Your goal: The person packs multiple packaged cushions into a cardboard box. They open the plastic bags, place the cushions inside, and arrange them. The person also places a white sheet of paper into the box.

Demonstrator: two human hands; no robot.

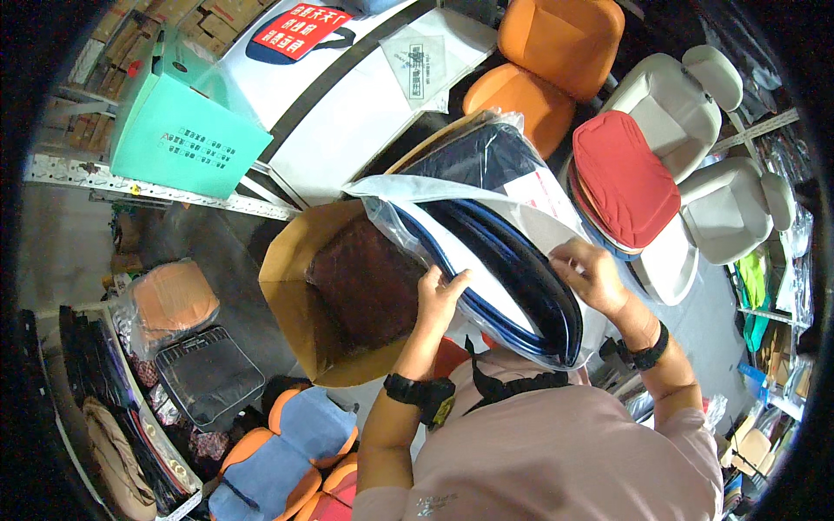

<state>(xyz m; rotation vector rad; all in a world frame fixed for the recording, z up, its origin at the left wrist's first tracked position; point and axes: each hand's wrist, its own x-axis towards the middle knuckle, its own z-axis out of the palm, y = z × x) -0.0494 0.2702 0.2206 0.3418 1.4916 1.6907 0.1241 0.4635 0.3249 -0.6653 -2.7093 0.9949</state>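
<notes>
An opened clear plastic bag lies before me, holding flat dark seat covers with blue edging and a white sheet among them. My left hand grips the near left edge of the blue-edged covers together with the bag, thumb on top. At the right side of the bag, my right hand pinches the plastic rim between thumb and fingers. Behind the bag lies another wrapped dark pack with a white label. An open cardboard box sits left of my left hand, with a dark brown item inside.
A green carton rests on a metal shelf at upper left. Stacked red cushions, orange seats and pale grey seats stand to the right. Blue-orange seats and a black wrapped cushion are at lower left.
</notes>
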